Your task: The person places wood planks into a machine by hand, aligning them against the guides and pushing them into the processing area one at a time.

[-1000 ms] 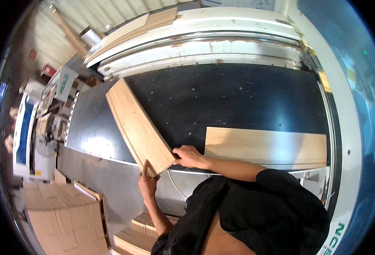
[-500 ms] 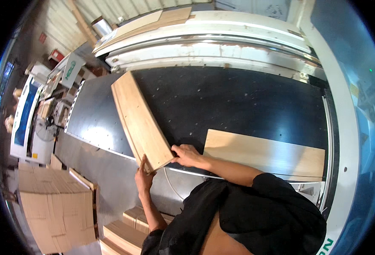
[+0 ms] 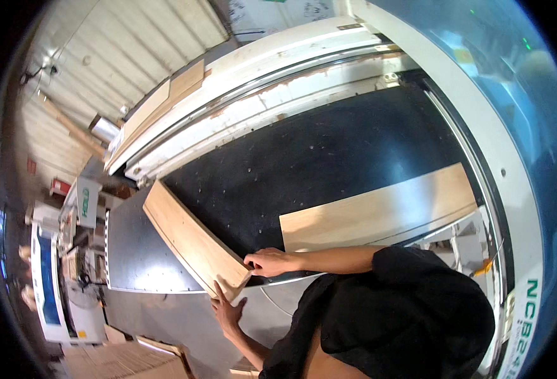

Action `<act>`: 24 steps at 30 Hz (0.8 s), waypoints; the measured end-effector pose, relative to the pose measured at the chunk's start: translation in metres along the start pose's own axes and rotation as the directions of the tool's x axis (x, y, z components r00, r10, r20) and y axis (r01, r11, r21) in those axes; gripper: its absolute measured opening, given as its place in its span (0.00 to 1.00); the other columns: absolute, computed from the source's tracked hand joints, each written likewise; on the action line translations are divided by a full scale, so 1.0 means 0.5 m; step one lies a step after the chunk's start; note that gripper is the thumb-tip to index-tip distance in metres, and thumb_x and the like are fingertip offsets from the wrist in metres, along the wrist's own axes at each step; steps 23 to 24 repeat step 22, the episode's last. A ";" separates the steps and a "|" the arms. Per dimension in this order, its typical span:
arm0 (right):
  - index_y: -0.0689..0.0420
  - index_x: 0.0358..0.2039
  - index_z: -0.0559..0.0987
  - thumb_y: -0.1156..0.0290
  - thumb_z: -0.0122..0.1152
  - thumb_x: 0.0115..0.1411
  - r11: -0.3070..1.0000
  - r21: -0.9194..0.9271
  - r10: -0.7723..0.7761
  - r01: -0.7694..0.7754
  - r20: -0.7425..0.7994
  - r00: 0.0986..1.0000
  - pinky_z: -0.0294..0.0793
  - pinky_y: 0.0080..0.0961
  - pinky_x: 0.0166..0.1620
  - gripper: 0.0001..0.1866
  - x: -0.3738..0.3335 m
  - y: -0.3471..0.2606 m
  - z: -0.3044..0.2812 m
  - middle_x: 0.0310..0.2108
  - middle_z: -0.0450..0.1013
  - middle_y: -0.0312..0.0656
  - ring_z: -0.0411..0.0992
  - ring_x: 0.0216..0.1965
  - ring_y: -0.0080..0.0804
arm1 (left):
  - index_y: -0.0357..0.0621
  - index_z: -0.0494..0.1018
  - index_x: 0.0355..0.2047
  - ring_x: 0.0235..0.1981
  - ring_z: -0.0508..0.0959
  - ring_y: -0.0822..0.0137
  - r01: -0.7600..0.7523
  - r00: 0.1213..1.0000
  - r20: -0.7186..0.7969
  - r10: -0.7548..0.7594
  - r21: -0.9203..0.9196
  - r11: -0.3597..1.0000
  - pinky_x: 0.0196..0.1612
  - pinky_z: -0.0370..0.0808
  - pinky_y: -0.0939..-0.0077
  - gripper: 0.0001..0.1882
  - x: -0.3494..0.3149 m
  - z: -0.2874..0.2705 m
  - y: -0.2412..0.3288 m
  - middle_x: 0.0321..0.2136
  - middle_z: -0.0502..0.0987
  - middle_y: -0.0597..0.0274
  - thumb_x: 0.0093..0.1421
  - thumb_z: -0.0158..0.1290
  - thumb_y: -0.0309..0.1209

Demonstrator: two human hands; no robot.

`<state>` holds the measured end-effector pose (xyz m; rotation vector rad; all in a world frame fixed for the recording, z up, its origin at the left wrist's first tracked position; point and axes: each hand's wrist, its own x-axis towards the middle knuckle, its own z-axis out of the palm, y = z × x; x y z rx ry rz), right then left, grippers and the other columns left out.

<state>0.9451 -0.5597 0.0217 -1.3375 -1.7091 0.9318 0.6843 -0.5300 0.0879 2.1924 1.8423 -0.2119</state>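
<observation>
A long light-wood board (image 3: 193, 240) lies slantwise on the black machine table (image 3: 253, 170), its near end reaching over the table's front edge. My right hand (image 3: 269, 261) is closed on the corner at that end, fingers curled against the board's right side. Against the near end rests my left hand (image 3: 228, 312), its fingers stretched out and the thumb apart. A groove runs along the board's left edge. To the right, a second light-wood board (image 3: 373, 211) lies flat on the table behind my right forearm, touched by neither hand.
A white machine beam (image 3: 259, 95) with a metal rail spans the table's back. At right stands a white frame (image 3: 480, 107) with a blue cover. Cardboard (image 3: 127, 361) is stacked at lower left. Another white machine (image 3: 48, 284) with a blue window stands far left.
My view has turned, so the scene appears rotated. My left hand's fingers have spread at the board's near end. My right hand stays at its corner.
</observation>
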 end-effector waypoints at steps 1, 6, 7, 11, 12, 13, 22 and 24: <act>0.57 0.53 0.76 0.63 0.64 0.64 0.999 -0.026 -0.029 0.027 -0.057 0.998 0.78 0.43 0.41 0.20 -0.018 -0.011 -0.009 0.34 0.82 0.47 0.81 0.37 0.46 | 0.72 0.40 0.78 0.69 0.60 0.32 -0.003 0.998 -0.057 0.001 -0.035 0.999 0.63 0.69 0.42 0.65 -0.018 -0.011 0.029 0.70 0.55 0.29 0.48 0.74 0.43; 0.55 0.47 0.81 0.65 0.62 0.66 0.994 0.064 0.100 -0.087 -0.242 0.965 0.77 0.31 0.36 0.12 -0.117 -0.055 -0.156 0.35 0.82 0.44 0.82 0.35 0.33 | 0.59 0.46 0.77 0.72 0.54 0.31 -0.324 0.918 -0.301 0.260 -0.187 0.927 0.71 0.58 0.43 0.58 -0.009 -0.021 0.164 0.71 0.51 0.26 0.54 0.70 0.44; 0.56 0.46 0.81 0.66 0.62 0.66 0.997 0.075 0.051 -0.025 -0.369 0.928 0.77 0.30 0.35 0.11 -0.137 -0.030 -0.183 0.34 0.82 0.43 0.81 0.34 0.30 | 0.59 0.48 0.77 0.72 0.54 0.30 -0.435 0.884 -0.292 0.364 -0.230 0.871 0.71 0.58 0.42 0.56 0.003 -0.021 0.210 0.71 0.51 0.26 0.54 0.70 0.43; 0.58 0.43 0.82 0.66 0.62 0.67 0.990 0.116 0.138 -0.082 -0.639 0.757 0.80 0.32 0.40 0.10 -0.217 -0.001 -0.289 0.37 0.83 0.45 0.82 0.37 0.38 | 0.63 0.55 0.75 0.71 0.55 0.28 -0.728 0.683 -0.206 0.701 -0.109 0.677 0.69 0.59 0.38 0.51 0.037 0.018 0.332 0.71 0.53 0.30 0.54 0.70 0.44; 0.58 0.43 0.82 0.67 0.61 0.67 0.993 0.074 0.117 -0.092 -0.715 0.689 0.78 0.28 0.39 0.09 -0.240 0.023 -0.303 0.35 0.82 0.45 0.80 0.34 0.33 | 0.64 0.55 0.75 0.72 0.54 0.30 -0.768 0.641 -0.140 0.755 -0.135 0.627 0.70 0.59 0.40 0.50 0.040 0.025 0.364 0.72 0.53 0.33 0.55 0.68 0.47; 0.59 0.43 0.82 0.68 0.61 0.68 0.985 0.131 0.171 -0.110 -0.745 0.645 0.78 0.27 0.38 0.09 -0.273 0.029 -0.320 0.33 0.81 0.43 0.79 0.33 0.31 | 0.63 0.55 0.75 0.72 0.54 0.31 -0.783 0.620 -0.080 0.780 -0.126 0.610 0.70 0.58 0.41 0.49 0.036 0.034 0.392 0.73 0.52 0.34 0.56 0.68 0.48; 0.56 0.50 0.80 0.70 0.55 0.72 0.901 0.382 0.399 -0.203 -0.916 0.048 0.76 0.22 0.41 0.11 -0.655 0.096 -0.374 0.32 0.77 0.36 0.75 0.34 0.21 | 0.61 0.56 0.75 0.74 0.50 0.34 -0.863 0.459 0.246 0.854 -0.106 0.494 0.73 0.54 0.44 0.46 0.017 0.050 0.536 0.75 0.47 0.39 0.59 0.65 0.47; 0.56 0.50 0.80 0.70 0.55 0.72 0.901 0.382 0.399 -0.203 -0.916 0.048 0.76 0.22 0.41 0.11 -0.655 0.096 -0.374 0.32 0.77 0.36 0.75 0.34 0.21 | 0.61 0.56 0.75 0.74 0.50 0.34 -0.863 0.459 0.246 0.854 -0.106 0.494 0.73 0.54 0.44 0.46 0.017 0.050 0.536 0.75 0.47 0.39 0.59 0.65 0.47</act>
